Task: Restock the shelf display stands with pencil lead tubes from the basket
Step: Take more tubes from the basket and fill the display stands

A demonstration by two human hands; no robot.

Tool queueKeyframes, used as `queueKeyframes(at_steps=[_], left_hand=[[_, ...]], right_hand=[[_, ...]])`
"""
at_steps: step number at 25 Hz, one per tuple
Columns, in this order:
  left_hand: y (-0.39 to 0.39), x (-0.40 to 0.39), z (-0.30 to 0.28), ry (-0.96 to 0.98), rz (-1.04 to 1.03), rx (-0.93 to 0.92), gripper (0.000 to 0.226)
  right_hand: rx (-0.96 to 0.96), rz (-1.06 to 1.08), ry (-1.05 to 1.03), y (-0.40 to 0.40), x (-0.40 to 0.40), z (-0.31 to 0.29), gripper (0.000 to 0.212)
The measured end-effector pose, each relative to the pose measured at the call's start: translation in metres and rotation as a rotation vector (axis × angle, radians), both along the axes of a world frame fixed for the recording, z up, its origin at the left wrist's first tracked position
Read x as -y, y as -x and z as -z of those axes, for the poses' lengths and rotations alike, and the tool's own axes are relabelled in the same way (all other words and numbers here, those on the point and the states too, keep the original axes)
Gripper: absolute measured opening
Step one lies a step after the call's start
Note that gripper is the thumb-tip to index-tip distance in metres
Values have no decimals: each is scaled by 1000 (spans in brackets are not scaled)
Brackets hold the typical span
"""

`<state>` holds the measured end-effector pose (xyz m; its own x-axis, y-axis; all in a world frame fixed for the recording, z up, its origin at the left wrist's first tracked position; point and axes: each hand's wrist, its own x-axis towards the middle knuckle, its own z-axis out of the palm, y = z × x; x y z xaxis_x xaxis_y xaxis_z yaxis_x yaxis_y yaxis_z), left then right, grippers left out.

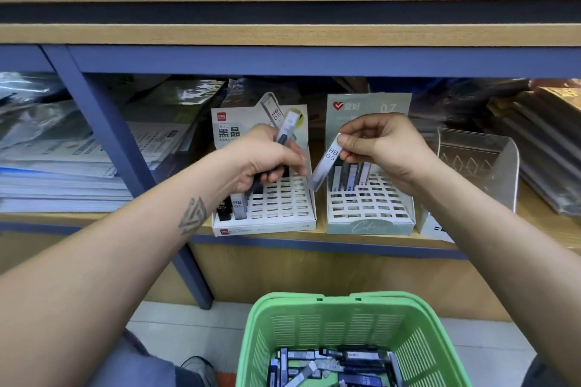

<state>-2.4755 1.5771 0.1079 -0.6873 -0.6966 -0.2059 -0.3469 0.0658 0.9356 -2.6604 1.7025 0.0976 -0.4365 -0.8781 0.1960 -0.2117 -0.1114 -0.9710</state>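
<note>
Two slotted display stands sit on the wooden shelf: a white one (pixel 284 198) on the left with a few lead tubes in its left slots, and a pale green one (pixel 371 217) on the right with several tubes in its back row. My left hand (pixel 267 160) grips a bundle of lead tubes (pixel 287 129) above the white stand. My right hand (pixel 383 148) pinches a single grey tube marked HB 0.5 (pixel 325 163), tilted, above the green stand's left edge. Below, a green basket (pixel 355 320) holds several more tubes (pixel 333 367).
A clear acrylic holder (pixel 478 166) stands right of the green stand. Stacks of paper and plastic-wrapped goods (pixel 63 163) fill the left bay behind a blue upright post (pixel 125 166). Dark packets (pixel 547 148) lie at the far right. A wooden shelf edge (pixel 283 34) runs overhead.
</note>
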Motion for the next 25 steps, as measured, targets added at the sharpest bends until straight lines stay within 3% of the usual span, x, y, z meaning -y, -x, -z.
queueKeyframes(at_steps=[5, 8, 15, 17, 22, 25], left_hand=[[-42, 34, -5, 107, -242, 41, 8], [-60, 45, 2, 188, -251, 130, 4], [-56, 56, 13, 279, -225, 180, 5], [-51, 54, 14, 294, -206, 196, 5], [-46, 52, 14, 314, -194, 230, 9], [-45, 51, 13, 315, -191, 248, 8]], right_hand=[[-332, 27, -33, -40, 25, 6, 8], [-496, 70, -27, -54, 50, 19, 22], [-783, 112, -33, -74, 90, 37, 9], [-823, 115, -50, -76, 93, 39, 9], [-700, 35, -112, -71, 104, 35, 10], [-771, 31, -136, -72, 106, 37, 8]])
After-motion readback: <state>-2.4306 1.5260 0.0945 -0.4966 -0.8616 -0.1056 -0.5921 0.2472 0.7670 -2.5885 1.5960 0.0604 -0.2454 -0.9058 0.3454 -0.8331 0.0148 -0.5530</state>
